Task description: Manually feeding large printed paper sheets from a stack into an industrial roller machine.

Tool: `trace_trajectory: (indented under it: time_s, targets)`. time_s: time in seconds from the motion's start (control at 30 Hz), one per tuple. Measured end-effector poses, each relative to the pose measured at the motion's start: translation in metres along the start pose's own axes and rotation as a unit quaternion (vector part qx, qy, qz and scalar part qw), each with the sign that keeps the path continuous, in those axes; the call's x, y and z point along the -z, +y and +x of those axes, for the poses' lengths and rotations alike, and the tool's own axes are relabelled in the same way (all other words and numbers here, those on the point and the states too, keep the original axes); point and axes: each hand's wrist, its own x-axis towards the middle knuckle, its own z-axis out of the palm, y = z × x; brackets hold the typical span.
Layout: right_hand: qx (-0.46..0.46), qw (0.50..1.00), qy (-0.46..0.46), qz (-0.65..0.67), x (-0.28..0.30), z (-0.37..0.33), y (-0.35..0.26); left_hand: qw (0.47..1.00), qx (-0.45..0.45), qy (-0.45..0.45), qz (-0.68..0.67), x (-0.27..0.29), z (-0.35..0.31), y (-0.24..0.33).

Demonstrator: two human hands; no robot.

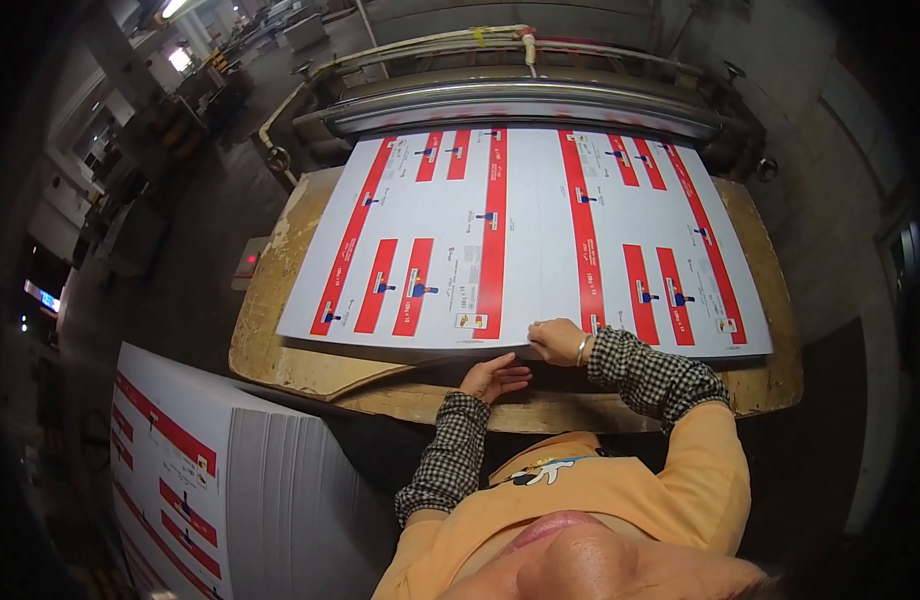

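A large white printed sheet point(540, 240) with red bands and small blue marks lies across a worn wooden board, its far edge against a metal roller. My right hand point(557, 342) pinches the sheet's near edge around the middle, with a silver bracelet at the wrist. Just left of it and slightly lower, my left hand point(497, 377) is open, fingers stretched toward that edge. Whether its fingertips touch the sheet is hard to tell. Checked sleeves cover both my forearms.
The wooden board point(265, 310) has chipped, rounded edges. Behind it runs the long metal roller point(540, 95), with pale pipes above. A tall stack of printed sheets point(280, 470) stands at my lower left. A small box with a red light point(248, 262) sits left of the board.
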Motion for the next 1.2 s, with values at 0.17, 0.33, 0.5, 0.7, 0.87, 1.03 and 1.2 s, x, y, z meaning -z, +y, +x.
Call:
trace_trajectory:
  time_s: [0.17,0.33,0.5,0.7,0.87,1.03,1.2]
  targets:
    - [-0.036,0.991,0.129,0.022,0.018,0.000,-0.011,0.999,-0.012,-0.010,-0.039,-0.012,-0.005,0.005]
    - [-0.012,0.999,0.041,0.003,0.016,-0.006,-0.014,0.997,-0.031,-0.042,0.050,-0.001,0.003,-0.003]
    - [-0.015,1.000,-0.005,-0.019,0.015,-0.008,-0.022,0.998,-0.031,-0.031,0.045,0.009,0.006,-0.016]
    - [0.036,0.999,-0.011,-0.005,0.019,0.007,-0.008,0.985,-0.078,0.044,0.149,0.037,0.021,-0.016]
    - [-0.010,0.998,-0.056,-0.018,0.022,0.029,-0.004,0.972,-0.112,0.085,0.191,0.025,0.011,-0.009]
    - [-0.061,0.992,-0.048,-0.100,0.011,0.023,-0.028,0.960,-0.159,0.097,0.209,0.030,0.017,-0.016]
    - [-0.025,0.988,-0.142,-0.060,0.024,0.032,-0.020,0.881,-0.130,0.178,0.419,0.036,0.019,-0.012]
